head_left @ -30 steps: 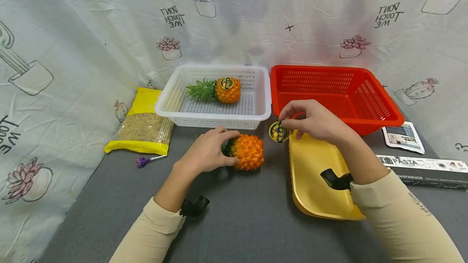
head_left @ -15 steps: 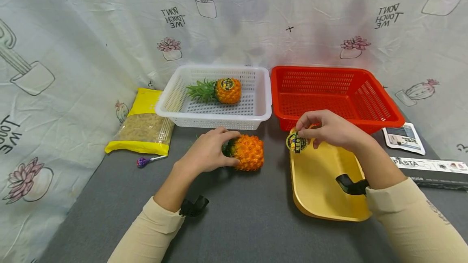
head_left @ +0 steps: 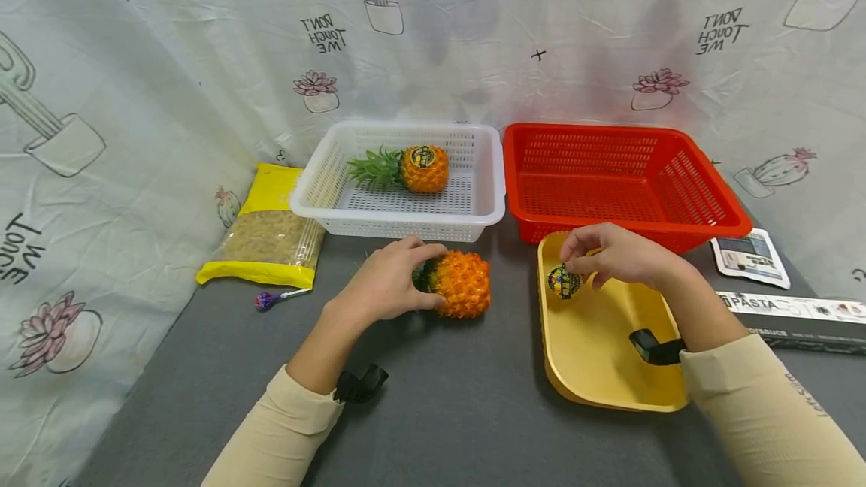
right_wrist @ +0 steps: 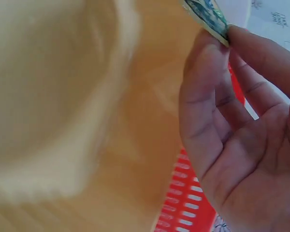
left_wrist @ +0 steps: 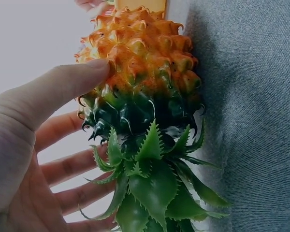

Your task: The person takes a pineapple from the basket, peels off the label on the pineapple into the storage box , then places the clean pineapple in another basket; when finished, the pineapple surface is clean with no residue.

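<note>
Sticker (head_left: 564, 282) (round, dark) hangs pinched in right-hand fingers (right_wrist: 200, 111).

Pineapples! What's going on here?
Someone's left hand holds a spiky pineapple on the grey table. The right hand pinches a round sticker over the yellow tray. A second pineapple, with a round label on it, lies on its side in the white basket, next to the red basket.
</note>
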`<action>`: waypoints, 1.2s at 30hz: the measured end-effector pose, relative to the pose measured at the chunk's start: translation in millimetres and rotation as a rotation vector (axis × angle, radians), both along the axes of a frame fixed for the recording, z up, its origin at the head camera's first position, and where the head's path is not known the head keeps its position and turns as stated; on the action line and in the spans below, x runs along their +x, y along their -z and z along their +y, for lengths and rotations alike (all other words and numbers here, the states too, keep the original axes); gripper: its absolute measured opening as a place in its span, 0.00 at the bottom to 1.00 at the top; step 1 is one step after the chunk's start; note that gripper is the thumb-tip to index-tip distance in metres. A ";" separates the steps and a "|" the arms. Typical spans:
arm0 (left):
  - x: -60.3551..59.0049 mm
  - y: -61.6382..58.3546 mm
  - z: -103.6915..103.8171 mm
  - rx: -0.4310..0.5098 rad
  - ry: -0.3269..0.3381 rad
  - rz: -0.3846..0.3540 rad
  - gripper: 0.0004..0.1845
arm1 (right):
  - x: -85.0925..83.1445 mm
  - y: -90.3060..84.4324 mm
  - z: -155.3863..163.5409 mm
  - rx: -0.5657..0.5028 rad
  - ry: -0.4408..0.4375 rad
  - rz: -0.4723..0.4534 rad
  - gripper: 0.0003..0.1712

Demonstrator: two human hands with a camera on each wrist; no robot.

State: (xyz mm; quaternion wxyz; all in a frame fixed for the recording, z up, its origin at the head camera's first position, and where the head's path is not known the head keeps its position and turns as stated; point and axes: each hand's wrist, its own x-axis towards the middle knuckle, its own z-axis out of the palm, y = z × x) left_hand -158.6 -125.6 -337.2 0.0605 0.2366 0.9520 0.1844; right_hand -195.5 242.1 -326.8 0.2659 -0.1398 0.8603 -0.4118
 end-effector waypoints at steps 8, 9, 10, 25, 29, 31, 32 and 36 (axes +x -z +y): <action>-0.9 4.3 -0.9 0.002 0.004 0.009 0.39 | -4.3 21.2 1.3 0.058 -0.047 -0.015 0.09; -0.9 4.4 -1.1 0.003 0.005 0.009 0.39 | -4.8 23.2 0.8 0.070 -0.051 -0.011 0.08; -0.8 4.4 -1.1 0.004 0.005 0.010 0.39 | -5.5 25.2 0.4 0.080 -0.054 -0.006 0.08; 0.0 2.1 -0.9 0.018 -0.007 -0.011 0.39 | -10.8 30.4 -6.5 0.155 -0.057 0.068 0.05; 0.0 1.4 -1.1 0.021 -0.010 -0.016 0.39 | -11.3 26.7 -5.8 0.175 -0.063 0.051 0.06; -0.1 1.6 -1.4 0.022 -0.012 -0.019 0.39 | -11.4 23.5 -5.9 0.186 -0.069 0.036 0.07; -0.2 1.7 -1.4 0.022 -0.014 -0.022 0.39 | -11.0 21.4 -6.2 0.192 -0.071 0.031 0.07; -0.3 1.9 -1.3 0.025 -0.017 -0.028 0.39 | -9.0 11.6 -7.6 0.204 -0.092 0.024 0.09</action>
